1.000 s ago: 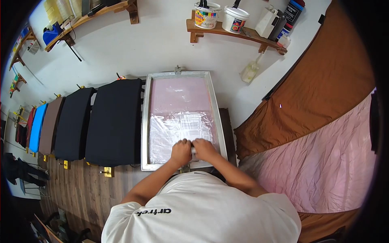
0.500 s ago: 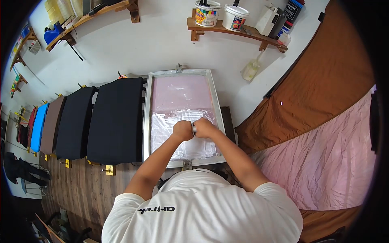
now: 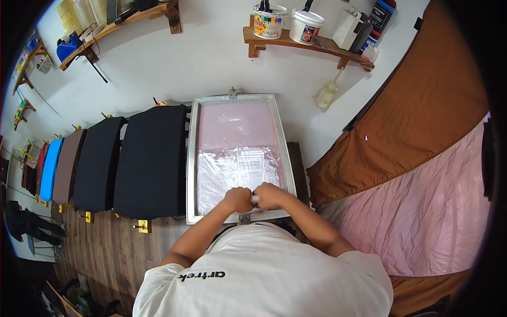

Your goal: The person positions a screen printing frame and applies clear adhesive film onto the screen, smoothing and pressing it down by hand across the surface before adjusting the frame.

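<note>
A metal-framed screen (image 3: 237, 127) lies flat in front of me, pink at its far part and covered with shiny clear film at its near part. Over its near end, my left hand (image 3: 239, 199) and my right hand (image 3: 268, 195) are both wrapped round a pale bar-like handle (image 3: 255, 199), which shows between them. Most of the handle and whatever is below it are hidden by my hands. Metal clamps hold the frame at its far and near edges.
Left of the screen stands a row of boards with black (image 3: 149, 161), brown and blue (image 3: 51, 169) fabric. A wall shelf (image 3: 303, 42) holds buckets and bottles. Brown and pink cloth (image 3: 406, 211) hangs at the right. A dark-clothed person (image 3: 34, 222) is at the far left.
Both hands, closed on the handle, went forward over the film, then came back toward my body to the screen's near end. The frame has stayed in place.
</note>
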The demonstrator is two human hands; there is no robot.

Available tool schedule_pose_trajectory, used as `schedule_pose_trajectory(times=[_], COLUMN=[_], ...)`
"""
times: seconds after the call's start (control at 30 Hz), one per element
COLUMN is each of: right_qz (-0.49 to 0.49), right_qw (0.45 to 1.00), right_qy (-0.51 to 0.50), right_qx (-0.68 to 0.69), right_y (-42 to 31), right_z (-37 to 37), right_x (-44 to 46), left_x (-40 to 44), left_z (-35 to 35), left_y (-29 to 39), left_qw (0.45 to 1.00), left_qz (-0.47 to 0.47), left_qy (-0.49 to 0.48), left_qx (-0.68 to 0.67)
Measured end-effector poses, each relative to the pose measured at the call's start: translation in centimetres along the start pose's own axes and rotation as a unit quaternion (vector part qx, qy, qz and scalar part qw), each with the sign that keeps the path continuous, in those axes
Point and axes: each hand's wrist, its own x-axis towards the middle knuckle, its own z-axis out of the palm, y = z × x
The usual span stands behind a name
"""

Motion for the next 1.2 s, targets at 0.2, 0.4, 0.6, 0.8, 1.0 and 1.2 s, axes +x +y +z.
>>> schedule_pose_trajectory(times=[0.2,0.4,0.6,0.8,1.0,1.2], right_qz=[0.010,-0.014,0.001,-0.014,0.018,0.002], right_qw=[0.990,0.975,0.997,0.982,0.990,0.993], right_qy=[0.144,0.217,0.071,0.184,0.113,0.091], right_qx=[-0.011,-0.043,-0.019,-0.044,-0.086,-0.074], right_y=[1.9,1.5,0.6,4.5,3.5,2.6], right_z=[-1.3,4.3,1.5,-2.1,-3.0,-1.9], right_x=[3.8,0.9,0.0,7.1,7.3,5.1], left_x=[3.5,1.9,-0.3,7.3,7.7,5.5], left_z=[-1.1,4.9,1.0,-2.9,-2.7,-1.2], left_y=[-2.0,-1.7,-0.4,-3.5,-3.5,-2.4], left_qw=[0.982,0.943,0.995,0.985,0.983,0.986], left_qz=[0.025,0.080,-0.013,-0.007,-0.006,0.002], left_qy=[0.185,0.322,0.083,0.172,0.176,0.161], left_qx=[0.016,-0.009,-0.047,0.016,0.043,0.039])
